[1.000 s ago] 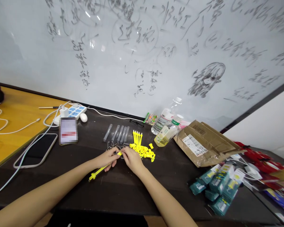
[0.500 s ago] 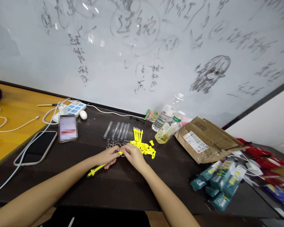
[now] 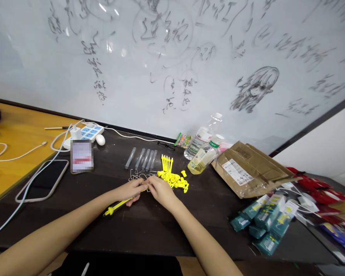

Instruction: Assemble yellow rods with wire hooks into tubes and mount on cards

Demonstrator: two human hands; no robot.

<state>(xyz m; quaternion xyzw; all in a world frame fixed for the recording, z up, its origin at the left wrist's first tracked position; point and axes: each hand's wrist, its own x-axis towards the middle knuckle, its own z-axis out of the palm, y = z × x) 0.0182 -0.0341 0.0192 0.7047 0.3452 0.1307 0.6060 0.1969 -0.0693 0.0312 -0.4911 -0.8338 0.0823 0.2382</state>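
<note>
Relative to the earlier frame, the right hand (image 3: pixel 161 191) has closed in over the joint between the hands, so less yellow shows there; items on the desk (image 3: pixel 149 234) have kept their layout. All positions below are given from the yellow pile (image 3: pixel 176 180).

Far left of the pile lies a phone (image 3: pixel 44 181) with a dark glass face and pale rim. Beyond it sits a white power strip (image 3: pixel 92 131) with blue socket faces, beside a smooth, egg-shaped white object (image 3: pixel 100 140).

Nearer and left of the pile, the left hand (image 3: pixel 129 191) holds the slim yellow rod (image 3: pixel 120 204), its fingers curled closed around it. The rod's long axis runs diagonally: flanged end low and left, other end up and right toward the pile, passing under the left fingers to the right fingertips. The right hand is nearer the pile. Its fingers bend toward the rod's upper end; their opening and grip cannot be told, as the contact is covered and small in view.

Left of the pile, beyond the hands, lie bent metal wire hooks (image 3: pixel 136 176) and smooth, clear cylindrical tubes (image 3: pixel 146 159). Yellow stems (image 3: pixel 167 164) lie side by side at its far edge. The pile itself is glossy, apparently plastic, with flanged and ring-shaped pieces.
</note>
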